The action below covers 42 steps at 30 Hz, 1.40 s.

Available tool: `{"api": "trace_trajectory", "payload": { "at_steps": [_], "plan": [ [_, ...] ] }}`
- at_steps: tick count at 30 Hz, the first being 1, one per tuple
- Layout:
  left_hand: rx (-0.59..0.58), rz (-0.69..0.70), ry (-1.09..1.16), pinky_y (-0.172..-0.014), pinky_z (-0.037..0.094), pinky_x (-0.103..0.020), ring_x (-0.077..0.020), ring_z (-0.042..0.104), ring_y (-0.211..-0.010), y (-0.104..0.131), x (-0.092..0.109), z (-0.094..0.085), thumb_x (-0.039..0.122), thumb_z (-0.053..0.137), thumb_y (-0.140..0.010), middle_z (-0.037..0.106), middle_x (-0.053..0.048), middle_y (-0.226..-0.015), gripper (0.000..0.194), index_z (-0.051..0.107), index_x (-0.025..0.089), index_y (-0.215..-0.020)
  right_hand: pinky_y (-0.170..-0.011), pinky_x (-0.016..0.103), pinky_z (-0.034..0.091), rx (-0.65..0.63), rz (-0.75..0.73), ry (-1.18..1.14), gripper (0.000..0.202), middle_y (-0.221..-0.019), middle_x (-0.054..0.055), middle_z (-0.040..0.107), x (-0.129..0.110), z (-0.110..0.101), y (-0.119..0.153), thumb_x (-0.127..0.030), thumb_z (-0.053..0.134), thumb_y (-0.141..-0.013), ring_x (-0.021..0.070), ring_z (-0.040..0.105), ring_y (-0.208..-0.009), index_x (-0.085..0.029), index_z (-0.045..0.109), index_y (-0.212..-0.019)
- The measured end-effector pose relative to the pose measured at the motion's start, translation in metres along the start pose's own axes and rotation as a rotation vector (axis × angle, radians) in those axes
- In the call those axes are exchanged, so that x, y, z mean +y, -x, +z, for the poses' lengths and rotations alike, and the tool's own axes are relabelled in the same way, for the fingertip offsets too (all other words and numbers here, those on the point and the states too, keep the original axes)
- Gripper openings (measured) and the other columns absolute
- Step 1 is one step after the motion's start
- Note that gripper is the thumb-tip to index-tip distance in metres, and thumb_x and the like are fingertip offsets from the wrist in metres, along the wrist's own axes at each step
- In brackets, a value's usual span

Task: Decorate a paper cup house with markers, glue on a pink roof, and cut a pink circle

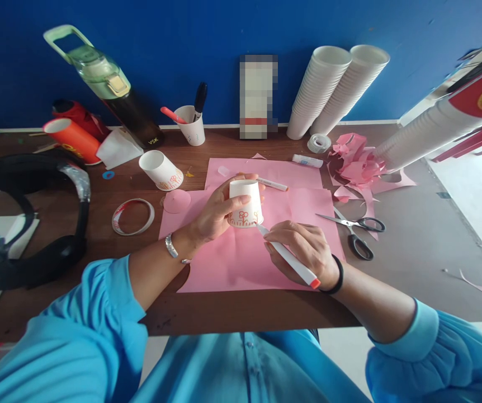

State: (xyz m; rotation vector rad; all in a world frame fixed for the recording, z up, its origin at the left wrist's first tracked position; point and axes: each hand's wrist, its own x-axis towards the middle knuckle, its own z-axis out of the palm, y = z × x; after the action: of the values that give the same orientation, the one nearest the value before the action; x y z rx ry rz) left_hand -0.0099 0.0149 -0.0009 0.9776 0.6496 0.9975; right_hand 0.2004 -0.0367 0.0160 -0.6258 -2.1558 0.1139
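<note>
My left hand [216, 215] is wrapped round a white paper cup [244, 201], bottom up and tilted a little. Red-orange flowers are drawn along the cup's rim. In my right hand [303, 249] is a white marker pen [293, 263] with a red end, its tip at or very near the cup's lower edge. Both hands are above pink paper sheets [241, 268]. Behind the cup, a thin white pen [273, 184] lies on the paper. A second paper cup [161, 169] with flower drawings stands to the left, near a round pink paper piece [176, 201].
Scissors [352, 224] lie right of the paper, near pink scraps [358, 159]. Tall stacks of paper cups [322, 89] stand at the back. Leftward are a tape roll [133, 216], a bottle [115, 92], a pen cup [191, 127] and a black padded headset [73, 235].
</note>
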Motion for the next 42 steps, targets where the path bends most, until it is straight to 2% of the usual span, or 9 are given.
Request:
{"api": "trace_trajectory", "payload": {
  "at_steps": [9, 15, 18, 22, 26, 29, 33, 37, 42],
  "plan": [
    [0.014, 0.016, -0.004, -0.081, 0.057, -0.037, -0.0282, 0.068, -0.109, 0.0, 0.003, 0.0, 0.039, 0.074, -0.085, 0.069, -0.011, -0.129, 0.05, 0.064, 0.024, -0.131, -0.058, 0.026, 0.056, 0.041, -0.008, -0.014, 0.026, -0.08, 0.003, 0.071, 0.001, -0.007, 0.003, -0.006, 0.06, -0.095, 0.0152, 0.068, -0.064, -0.019, 0.062, -0.117],
    [0.006, -0.02, -0.003, -0.075, 0.055, -0.034, -0.0201, 0.064, -0.086, 0.001, 0.006, -0.002, 0.041, 0.075, -0.085, 0.07, -0.005, -0.101, 0.05, 0.068, 0.028, -0.132, -0.073, 0.033, 0.062, 0.06, 0.232, -0.042, 0.038, -0.108, 0.009, 0.076, 0.011, -0.003, 0.004, -0.019, 0.069, -0.098, 0.0189, 0.074, -0.081, -0.023, 0.055, -0.133],
    [0.037, -0.015, 0.07, -0.083, 0.057, -0.037, -0.0204, 0.066, -0.091, -0.001, 0.002, -0.004, 0.04, 0.075, -0.086, 0.07, -0.004, -0.105, 0.049, 0.067, 0.029, -0.133, -0.083, 0.041, 0.064, 0.036, 0.292, -0.045, 0.052, -0.118, 0.012, 0.073, 0.017, 0.001, 0.004, -0.031, 0.076, -0.095, 0.0224, 0.074, -0.091, -0.023, 0.05, -0.139],
    [0.005, -0.009, 0.116, -0.089, 0.056, -0.04, -0.025, 0.068, -0.103, -0.005, -0.001, -0.003, 0.038, 0.073, -0.087, 0.071, -0.008, -0.118, 0.045, 0.068, 0.025, -0.13, -0.077, 0.036, 0.062, 0.018, 0.31, -0.026, 0.041, -0.106, 0.008, 0.073, 0.02, 0.004, 0.006, -0.031, 0.075, -0.096, 0.0198, 0.074, -0.084, -0.023, 0.054, -0.13],
    [-0.056, 0.005, 0.119, -0.088, 0.056, -0.038, -0.0241, 0.066, -0.104, -0.005, -0.001, 0.0, 0.038, 0.072, -0.087, 0.068, -0.009, -0.127, 0.04, 0.071, 0.024, -0.125, -0.068, 0.028, 0.058, 0.006, 0.288, -0.024, 0.021, -0.093, 0.003, 0.073, 0.019, 0.004, 0.005, -0.024, 0.071, -0.098, 0.0164, 0.073, -0.076, -0.023, 0.059, -0.116],
    [-0.059, -0.006, 0.079, -0.082, 0.055, -0.034, -0.0206, 0.065, -0.095, -0.003, -0.002, 0.002, 0.041, 0.08, -0.082, 0.069, -0.007, -0.116, 0.047, 0.07, 0.025, -0.125, -0.066, 0.026, 0.057, 0.008, 0.272, -0.045, 0.017, -0.09, 0.002, 0.072, 0.018, 0.005, 0.005, -0.022, 0.07, -0.098, 0.0151, 0.072, -0.073, -0.023, 0.061, -0.113],
    [-0.031, -0.047, 0.035, -0.081, 0.054, -0.033, -0.0196, 0.065, -0.091, -0.003, -0.001, 0.003, 0.039, 0.084, -0.081, 0.068, -0.004, -0.1, 0.047, 0.068, 0.025, -0.123, -0.065, 0.027, 0.056, 0.011, 0.236, -0.021, 0.027, -0.088, 0.002, 0.071, 0.016, 0.001, 0.005, -0.024, 0.067, -0.1, 0.0162, 0.07, -0.071, -0.024, 0.063, -0.127],
    [-0.011, 0.0, 0.013, -0.083, 0.055, -0.034, -0.0209, 0.065, -0.098, -0.003, 0.0, 0.002, 0.041, 0.081, -0.084, 0.067, -0.008, -0.115, 0.04, 0.068, 0.023, -0.116, -0.058, 0.028, 0.054, 0.001, 0.077, 0.091, 0.036, -0.083, 0.004, 0.066, 0.009, -0.008, 0.004, -0.036, 0.056, -0.106, 0.016, 0.064, -0.066, -0.02, 0.064, -0.138],
    [-0.014, -0.005, -0.017, -0.082, 0.056, -0.035, -0.0211, 0.063, -0.099, -0.002, 0.001, 0.002, 0.04, 0.079, -0.085, 0.064, -0.007, -0.117, 0.036, 0.068, 0.023, -0.114, -0.06, 0.025, 0.059, 0.013, -0.029, 0.043, 0.021, -0.082, 0.004, 0.071, -0.001, -0.011, -0.002, -0.018, 0.065, -0.098, 0.0145, 0.069, -0.067, -0.017, 0.064, -0.119]
  ]
}}
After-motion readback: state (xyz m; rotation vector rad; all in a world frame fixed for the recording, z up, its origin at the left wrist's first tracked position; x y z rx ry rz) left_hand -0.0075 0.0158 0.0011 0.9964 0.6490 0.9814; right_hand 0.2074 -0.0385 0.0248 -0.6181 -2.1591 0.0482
